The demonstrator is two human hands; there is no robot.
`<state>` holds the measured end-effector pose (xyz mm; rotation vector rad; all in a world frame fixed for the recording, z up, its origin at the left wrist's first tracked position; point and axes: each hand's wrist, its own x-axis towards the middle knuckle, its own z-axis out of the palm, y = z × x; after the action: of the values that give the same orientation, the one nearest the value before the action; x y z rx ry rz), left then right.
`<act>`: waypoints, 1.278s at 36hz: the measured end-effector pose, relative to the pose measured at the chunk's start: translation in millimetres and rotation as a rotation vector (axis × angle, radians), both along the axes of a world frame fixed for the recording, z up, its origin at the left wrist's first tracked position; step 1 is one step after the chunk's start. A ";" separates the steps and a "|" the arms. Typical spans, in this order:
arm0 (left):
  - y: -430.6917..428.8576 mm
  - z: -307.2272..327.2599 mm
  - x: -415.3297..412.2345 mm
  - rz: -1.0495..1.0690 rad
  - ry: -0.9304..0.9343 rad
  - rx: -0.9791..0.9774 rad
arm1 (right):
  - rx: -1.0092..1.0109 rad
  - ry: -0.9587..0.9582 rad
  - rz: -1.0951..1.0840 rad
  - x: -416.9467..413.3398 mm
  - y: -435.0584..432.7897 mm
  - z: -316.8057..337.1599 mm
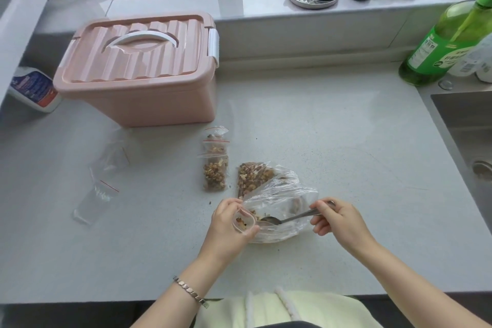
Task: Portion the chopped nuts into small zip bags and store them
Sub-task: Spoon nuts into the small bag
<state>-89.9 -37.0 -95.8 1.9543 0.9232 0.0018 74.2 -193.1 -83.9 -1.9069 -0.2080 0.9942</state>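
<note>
Nuts lie mostly in the far corner of a big clear bag that sits crumpled on the table towards its near edge, and a few more show inside a small zip bag at the big bag's near left side. On my feed I see the left hand gripping that small bag, its fingers and thumb curled round the mouth so that it stands open in an oval. The right hand pinches the handle of a spoon; the spoon's bowl lies inside the big bag, just beside the small bag's mouth, and I cannot tell whether it carries any nuts. Just left of the big bag, filled bags lie overlapping in a short row, red strips at their tops. Further left, well apart, I make out empty bags. Behind those stands a pink box with its lid on and its white handle folded down. A green bottle stands at the far right, near the sink. A bracelet sits on the left wrist.
</note>
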 end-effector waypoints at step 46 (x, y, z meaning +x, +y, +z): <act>-8.8 10.1 20.9 0.013 -0.133 0.101 | 0.288 -0.051 -0.126 12.2 -2.9 102.8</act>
<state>-69.1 -45.8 -85.7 2.0149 0.8625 0.1864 86.4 -196.0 18.9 -1.6612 -0.2439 0.7864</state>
